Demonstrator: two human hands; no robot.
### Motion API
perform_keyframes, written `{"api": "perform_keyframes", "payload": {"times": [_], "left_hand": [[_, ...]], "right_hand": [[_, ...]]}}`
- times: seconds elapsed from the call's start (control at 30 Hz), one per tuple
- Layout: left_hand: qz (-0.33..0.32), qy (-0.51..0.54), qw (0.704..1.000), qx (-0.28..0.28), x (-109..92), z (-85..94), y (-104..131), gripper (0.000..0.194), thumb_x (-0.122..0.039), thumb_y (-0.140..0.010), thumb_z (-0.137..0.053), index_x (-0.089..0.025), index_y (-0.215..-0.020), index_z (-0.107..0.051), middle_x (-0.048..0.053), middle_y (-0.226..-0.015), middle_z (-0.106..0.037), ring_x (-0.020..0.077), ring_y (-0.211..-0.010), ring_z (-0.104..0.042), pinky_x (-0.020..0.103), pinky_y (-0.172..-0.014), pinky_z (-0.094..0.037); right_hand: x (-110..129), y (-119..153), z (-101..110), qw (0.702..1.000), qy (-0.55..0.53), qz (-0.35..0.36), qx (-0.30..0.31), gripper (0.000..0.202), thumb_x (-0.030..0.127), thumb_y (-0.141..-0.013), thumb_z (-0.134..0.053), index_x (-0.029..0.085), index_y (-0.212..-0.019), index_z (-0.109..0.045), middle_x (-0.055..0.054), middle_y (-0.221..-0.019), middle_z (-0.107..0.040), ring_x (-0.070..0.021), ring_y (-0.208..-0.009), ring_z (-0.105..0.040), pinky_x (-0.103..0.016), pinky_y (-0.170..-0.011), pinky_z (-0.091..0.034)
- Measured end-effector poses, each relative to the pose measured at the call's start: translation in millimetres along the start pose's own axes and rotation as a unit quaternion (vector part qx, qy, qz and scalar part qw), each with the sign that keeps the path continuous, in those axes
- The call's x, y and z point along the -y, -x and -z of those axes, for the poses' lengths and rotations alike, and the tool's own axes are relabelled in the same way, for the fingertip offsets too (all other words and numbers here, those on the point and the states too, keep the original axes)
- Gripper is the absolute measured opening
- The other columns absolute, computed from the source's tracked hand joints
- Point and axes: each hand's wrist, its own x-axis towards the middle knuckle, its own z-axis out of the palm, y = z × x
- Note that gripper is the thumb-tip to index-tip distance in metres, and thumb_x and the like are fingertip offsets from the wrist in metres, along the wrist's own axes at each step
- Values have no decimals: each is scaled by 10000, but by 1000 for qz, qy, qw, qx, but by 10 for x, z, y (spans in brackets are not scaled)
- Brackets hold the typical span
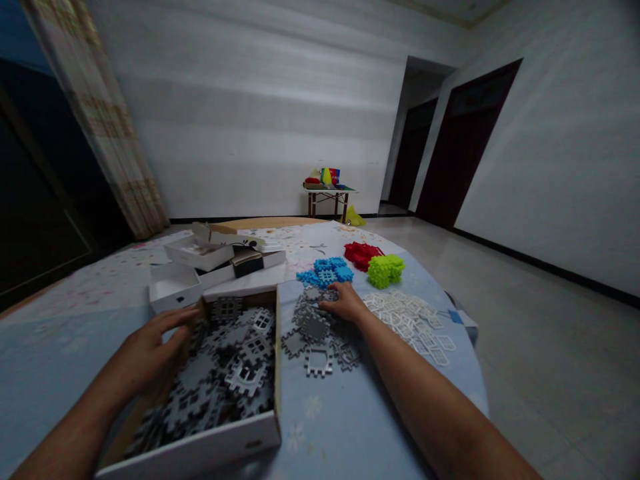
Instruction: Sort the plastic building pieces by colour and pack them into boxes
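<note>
Grey interlocking building tiles with toothed edges fill an open cardboard box right in front of me. Some have window-like cut-outs. My left hand lies at the box's left rim, thumb and fingers apart, holding nothing that I can see. Right of the box, more grey toothed tiles form a loose pile on the tablecloth. At the pile's far right side, my right hand has its thumb and fingers bent around a grey tile; part of the grip is hidden.
Blue pieces lie beyond the pile, with red pieces and lime-green pieces farther right. White outline-shaped pieces spread beside my right forearm. Several white boxes and lids stand at the left. The round table's edge curves at the right.
</note>
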Motion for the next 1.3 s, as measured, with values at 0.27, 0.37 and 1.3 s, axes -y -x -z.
{"api": "perform_keyframes", "payload": {"times": [0.27,0.37,1.3], "left_hand": [[89,89,992,-27,83,-1,-7,636,-607,-659,-426,-168,-1052,-664,79,-1066,-701,274,-1012,-627,397,-931,-450],[109,100,988,-44,137,-15,-2,599,-587,-671,-448,-174,-1048,-663,81,-1093,-691,281,-1038,-617,406,-942,-438],[92,78,992,-43,-67,29,93,545,-558,-720,-468,-168,-1036,-680,79,-1027,-714,252,-977,-641,339,-913,-454]], "right_hand": [[24,0,25,996,68,-35,42,577,592,-661,-622,224,-1101,-563,-103,-1176,-551,-305,-1128,-462,-423,-911,-355],[26,8,24,999,29,-11,42,563,533,-648,-657,205,-1093,-557,-97,-1132,-551,-265,-1072,-494,-377,-891,-380],[1191,219,434,872,-483,84,-2,524,318,-578,-736,199,-1047,-535,22,-780,-587,-98,-608,-543,-246,-564,-471]]}}
